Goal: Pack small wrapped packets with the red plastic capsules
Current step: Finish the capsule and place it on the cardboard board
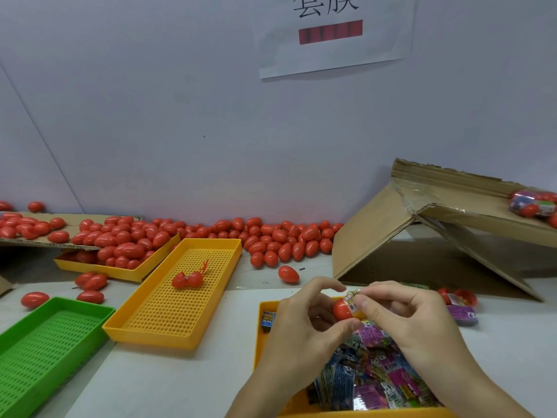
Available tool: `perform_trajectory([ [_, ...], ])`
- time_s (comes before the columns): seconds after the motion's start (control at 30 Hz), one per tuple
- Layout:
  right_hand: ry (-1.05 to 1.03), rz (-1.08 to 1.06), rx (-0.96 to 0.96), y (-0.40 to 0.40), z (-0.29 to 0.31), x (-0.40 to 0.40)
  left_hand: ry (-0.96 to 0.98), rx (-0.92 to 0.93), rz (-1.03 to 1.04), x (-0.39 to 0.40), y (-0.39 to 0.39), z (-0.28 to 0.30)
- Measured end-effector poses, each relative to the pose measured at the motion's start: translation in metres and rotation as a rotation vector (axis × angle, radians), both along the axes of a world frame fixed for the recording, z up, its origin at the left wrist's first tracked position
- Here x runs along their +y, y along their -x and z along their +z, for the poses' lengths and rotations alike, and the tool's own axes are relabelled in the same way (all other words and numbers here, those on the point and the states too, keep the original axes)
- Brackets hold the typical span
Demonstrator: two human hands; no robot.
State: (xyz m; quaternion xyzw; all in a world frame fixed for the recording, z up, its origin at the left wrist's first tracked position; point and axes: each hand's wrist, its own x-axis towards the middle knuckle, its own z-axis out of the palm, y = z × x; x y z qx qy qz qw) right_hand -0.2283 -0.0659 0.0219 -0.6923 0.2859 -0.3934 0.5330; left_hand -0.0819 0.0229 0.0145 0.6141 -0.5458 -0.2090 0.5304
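Observation:
My left hand (304,330) grips a red capsule (342,309) between thumb and fingers, above the near yellow tray (259,333). My right hand (401,321) pinches a small wrapped packet (352,297) at the capsule's top. Beneath both hands, a heap of wrapped packets (373,384) in pink, blue and yellow fills that tray. Several loose red capsules (283,239) lie along the wall behind.
A yellow perforated tray (168,321) holds an opened red capsule (187,279). To its left stand a green tray (51,336) and another yellow tray (120,271) full of capsules. A tipped cardboard box (407,236) stands at the right, with a purple packet (461,315) near it.

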Motion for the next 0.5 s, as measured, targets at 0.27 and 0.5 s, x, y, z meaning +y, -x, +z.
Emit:
perform_trajectory([
  [0.27,0.184,0.049,0.023,0.0010,-0.0021,-0.0018,0.016,0.220,-0.013,-0.0003,0.0001,0.0058],
  [0.5,0.571,-0.086,0.156,-0.0028,-0.0031,0.0048,-0.013,0.427,-0.050,-0.0012,0.0008,0.0054],
])
